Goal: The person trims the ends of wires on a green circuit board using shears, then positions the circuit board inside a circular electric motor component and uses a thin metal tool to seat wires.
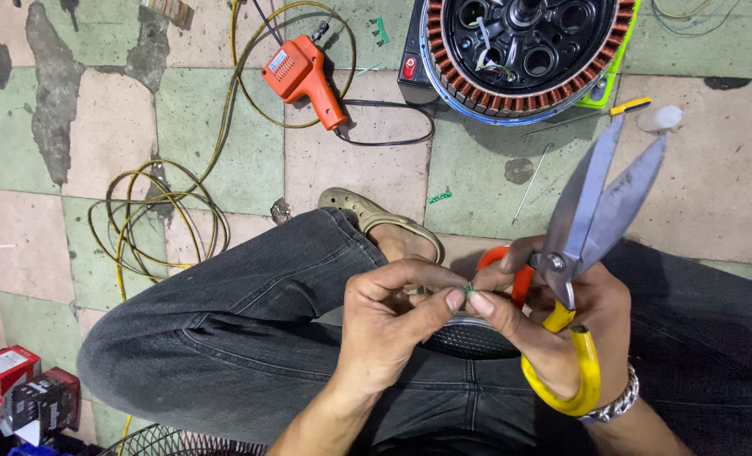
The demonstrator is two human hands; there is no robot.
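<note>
head view. floor [224, 143]: worn tiles in pale green and pink, patched with dark stains; the person is seated on it, legs in dark jeans [241, 329] crossed, one sandal [384, 224] shown at the knee.

items held:
- left hand [384, 325], one: thumb and forefinger are pinched on a tiny green piece [469, 290], which is also met by the fingertips of the right hand, just above the lap.
- right hand [561, 325], one: closed around the yellow handle of a pair of large tin snips [595, 211], the second handle orange; the blades are seen slightly parted and pointing up and away from the body.
- bracelet [616, 407], one, metal links, on the right wrist.

items on the floor:
- orange corded hand tool [304, 76], one, with a black lead.
- yellow cable [160, 224], one loose coil, with a run continuing toward the orange tool.
- motor stator [528, 51], one, round, ringed with copper windings.
- thin metal rod [532, 181], one.
- small green scraps [440, 197], two counted apart from the held one.
- red box [4, 376], one, lower left; a darker box beside it.
- wire fan guard [173, 441], one, partly cut off by the edge.

risk, as judged: with the snips gripped while the same hand does fine pinching, the green piece could be dropped into the lap and lost; the open blades could swing and nick the fingers or the leg.
</note>
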